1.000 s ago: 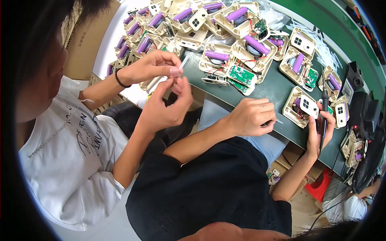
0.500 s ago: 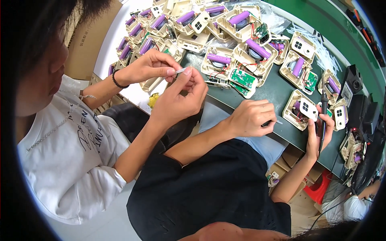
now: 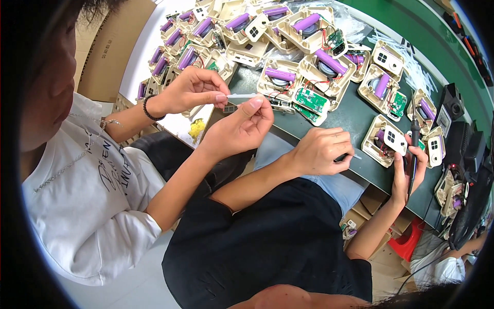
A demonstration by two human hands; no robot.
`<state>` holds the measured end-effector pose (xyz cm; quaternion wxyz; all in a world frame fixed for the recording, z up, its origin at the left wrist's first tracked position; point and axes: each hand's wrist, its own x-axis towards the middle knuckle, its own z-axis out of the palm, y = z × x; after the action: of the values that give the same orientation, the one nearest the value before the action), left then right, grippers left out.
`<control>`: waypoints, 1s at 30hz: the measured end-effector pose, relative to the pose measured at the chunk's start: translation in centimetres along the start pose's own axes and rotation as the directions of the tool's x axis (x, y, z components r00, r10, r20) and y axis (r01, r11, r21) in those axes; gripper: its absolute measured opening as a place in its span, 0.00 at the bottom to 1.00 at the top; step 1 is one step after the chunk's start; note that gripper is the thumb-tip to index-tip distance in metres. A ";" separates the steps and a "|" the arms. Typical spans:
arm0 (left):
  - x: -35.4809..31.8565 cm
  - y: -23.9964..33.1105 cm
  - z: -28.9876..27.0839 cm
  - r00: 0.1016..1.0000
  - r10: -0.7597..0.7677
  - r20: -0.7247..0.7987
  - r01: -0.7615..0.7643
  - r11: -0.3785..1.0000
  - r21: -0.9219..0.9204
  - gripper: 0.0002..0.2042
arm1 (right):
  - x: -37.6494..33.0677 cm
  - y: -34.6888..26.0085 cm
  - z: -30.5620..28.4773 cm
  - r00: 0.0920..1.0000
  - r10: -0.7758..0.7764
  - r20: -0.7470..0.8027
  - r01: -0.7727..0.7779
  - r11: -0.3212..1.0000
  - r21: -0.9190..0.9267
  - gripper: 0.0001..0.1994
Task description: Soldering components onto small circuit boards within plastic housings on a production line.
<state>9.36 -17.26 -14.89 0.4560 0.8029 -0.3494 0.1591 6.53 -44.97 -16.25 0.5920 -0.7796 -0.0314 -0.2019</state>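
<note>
1. Head view, risk: contact between the tip of the soldering iron [image 3: 413,165] and the nearby housing with a purple cell [image 3: 426,108] was judged possible; a slight roll of the wrist could cause scorching.
2. Head view, second risk: the thin red wires beneath the white cover plate [image 3: 397,142] could be strained if the plate were tugged.
3. Right hand [image 3: 405,169]: forearm extended up from the lower edge, fingers clamped on the iron's handle, tip directed away from the body; thumb placed at the plate's near edge, contact not certain.
4. Left hand [image 3: 325,150]: held low at the near edge of the green worktop [image 3: 352,116], back of hand upward, fingers curled together on a pale strip [image 3: 357,156], mostly hidden.
5. Cream housing [image 3: 369,139]: located on the worktop between both hands, partly covered by the plate.
6. Co-worker's hands [image 3: 239,129]: a white tube [image 3: 241,96] was pinched between them, to the left.
</note>
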 end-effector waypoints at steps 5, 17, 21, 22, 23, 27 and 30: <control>0.0 0.2 0.5 1.000 0.000 -0.016 0.000 1.000 -0.001 0.07 | 0.1 0.3 -0.5 1.000 -0.017 0.012 0.018 0.999 -0.028 0.19; 2.2 2.6 -2.5 0.996 -0.060 -0.062 0.071 0.979 0.193 0.07 | 0.2 -0.5 0.8 1.000 0.027 -0.003 -0.027 0.999 0.046 0.20; 3.5 2.7 -2.5 0.999 -0.033 -0.042 0.039 0.987 0.159 0.06 | 0.2 -1.1 1.0 1.000 -0.009 -0.029 0.009 1.000 0.018 0.21; 3.7 2.7 -2.3 0.998 -0.035 -0.044 0.041 0.991 0.130 0.06 | 0.2 -1.2 0.8 0.999 -0.011 -0.035 0.011 1.000 -0.001 0.21; 3.8 2.8 -2.1 0.997 -0.074 -0.028 0.077 0.989 0.126 0.06 | 0.3 -1.3 0.7 0.999 -0.012 -0.034 0.010 0.999 -0.043 0.20; 4.1 3.1 -1.0 0.997 -0.026 0.078 0.009 0.979 0.201 0.06 | 0.6 -1.6 0.6 0.999 -0.033 -0.027 0.032 0.999 -0.035 0.20; 4.9 3.8 0.5 0.986 -0.003 0.169 -0.045 0.959 0.279 0.06 | 0.8 -1.2 0.8 0.997 -0.052 -0.058 0.049 0.997 -0.056 0.18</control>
<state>10.10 -20.99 -10.00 0.3041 0.8665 -0.3688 0.1440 7.15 -44.04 -15.04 0.5660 -0.7880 -0.0281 -0.2408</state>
